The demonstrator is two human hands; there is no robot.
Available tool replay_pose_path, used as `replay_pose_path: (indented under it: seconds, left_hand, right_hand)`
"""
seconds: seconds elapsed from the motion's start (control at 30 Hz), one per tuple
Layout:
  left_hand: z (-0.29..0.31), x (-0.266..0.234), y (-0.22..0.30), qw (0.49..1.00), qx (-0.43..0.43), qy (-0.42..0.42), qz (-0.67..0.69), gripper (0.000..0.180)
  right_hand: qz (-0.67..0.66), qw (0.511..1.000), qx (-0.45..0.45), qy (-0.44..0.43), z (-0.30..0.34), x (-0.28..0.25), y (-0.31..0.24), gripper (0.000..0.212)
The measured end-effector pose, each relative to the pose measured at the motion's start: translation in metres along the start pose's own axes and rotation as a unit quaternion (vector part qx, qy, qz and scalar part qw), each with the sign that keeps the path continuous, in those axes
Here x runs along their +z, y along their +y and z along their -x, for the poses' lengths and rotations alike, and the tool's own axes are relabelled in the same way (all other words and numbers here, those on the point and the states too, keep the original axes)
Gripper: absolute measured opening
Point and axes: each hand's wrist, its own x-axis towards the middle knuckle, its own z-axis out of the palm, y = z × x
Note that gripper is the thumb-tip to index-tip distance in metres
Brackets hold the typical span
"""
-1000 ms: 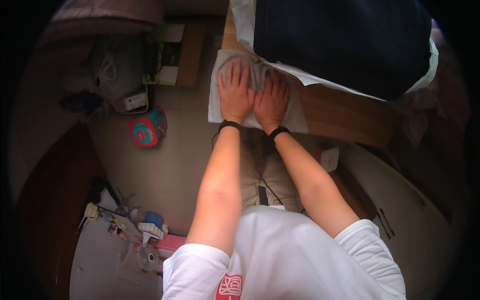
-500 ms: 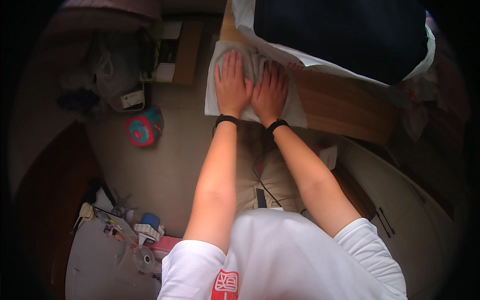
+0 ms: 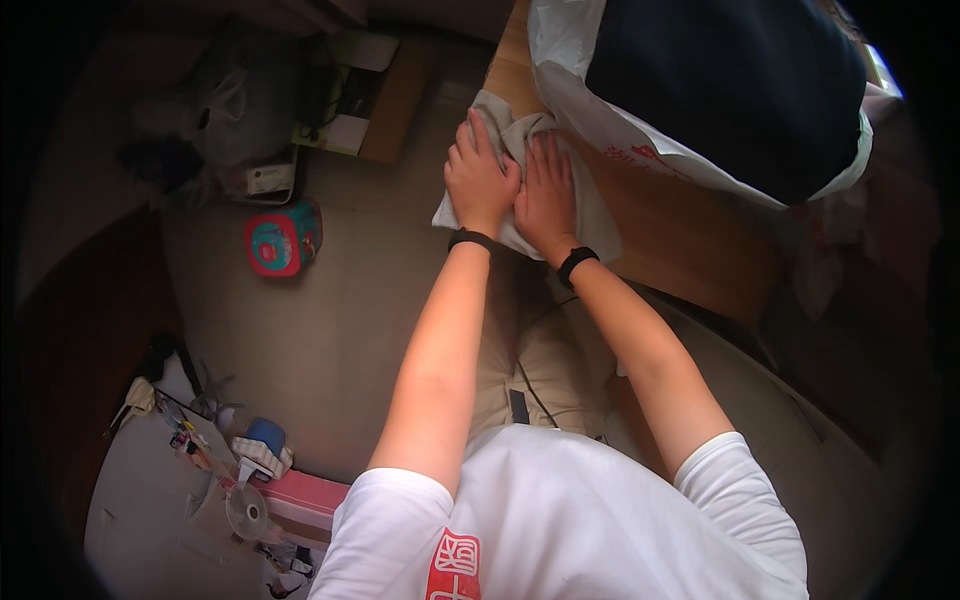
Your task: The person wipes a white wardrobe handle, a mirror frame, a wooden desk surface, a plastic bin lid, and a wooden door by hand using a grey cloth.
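Note:
A light grey-white cloth lies rumpled on the left end of a wooden tabletop, its lower edge hanging past the front. My left hand presses on the cloth's left part, fingers apart and somewhat bent, with the index finger reaching forward. Beside it, my right hand rests flat with its fingers stretched out. The two thumbs are close together, and the cloth rises in folds just beyond them. Both wrists wear dark bands.
A large white plastic bag around a dark bulky item fills the tabletop's far right. On the floor at left stand a red and teal box, an opened carton and a grey bag. A cluttered grey surface is at lower left.
The whole view has shifted. The cloth's left side has been pushed inward and bunched. My left hand has turned and its fingers are more bent; both hands remain on the cloth.

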Motion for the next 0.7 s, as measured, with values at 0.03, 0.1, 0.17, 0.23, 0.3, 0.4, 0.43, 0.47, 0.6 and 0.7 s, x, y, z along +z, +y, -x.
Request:
replay_pose_path:
  seconds: [0.03, 0.1, 0.17, 0.23, 0.3, 0.4, 0.43, 0.47, 0.6, 0.7]
  left_hand:
    - [0.000, 0.001, 0.000, 1.000, -0.002, -0.010, -0.015, 0.086]
    - [-0.001, 0.002, 0.001, 0.999, -0.007, -0.020, -0.029, 0.088]
    - [-0.004, 0.001, 0.002, 0.997, -0.050, -0.060, -0.027, 0.082]
    - [-0.010, 0.004, 0.001, 0.997, -0.061, -0.052, -0.022, 0.073]
    - [-0.016, 0.007, -0.001, 0.996, -0.072, -0.046, -0.018, 0.064]
    - [-0.024, 0.010, -0.002, 0.996, -0.085, -0.036, 0.000, 0.040]
    - [-0.025, 0.011, -0.002, 0.994, -0.104, -0.038, 0.001, 0.033]
    - [-0.026, 0.010, -0.002, 0.992, -0.122, -0.040, 0.002, 0.026]
    - [-0.030, 0.009, 0.000, 0.986, -0.163, -0.036, 0.025, 0.025]
    - [-0.033, 0.005, 0.002, 0.977, -0.206, -0.051, 0.012, 0.030]
  right_hand:
    - [-0.001, 1.000, -0.004, -0.001, -0.002, -0.001, 0.002, 0.064]
    - [-0.015, 1.000, -0.022, -0.008, -0.006, -0.003, 0.005, 0.065]
    - [-0.015, 1.000, -0.022, -0.016, -0.009, -0.005, 0.004, 0.065]
    - [-0.015, 0.999, -0.026, -0.022, -0.016, -0.005, 0.003, 0.065]
    - [-0.014, 1.000, -0.012, -0.006, -0.022, -0.002, 0.001, 0.064]
    - [-0.008, 1.000, -0.016, 0.004, -0.036, 0.001, 0.001, 0.064]
    - [-0.008, 1.000, -0.018, 0.003, -0.039, 0.001, 0.000, 0.064]
    - [-0.013, 1.000, -0.017, 0.003, -0.042, 0.000, -0.001, 0.064]
    - [-0.012, 1.000, -0.020, 0.003, -0.058, -0.007, -0.005, 0.065]
    - [-0.022, 0.999, -0.025, 0.001, -0.064, -0.009, -0.007, 0.065]
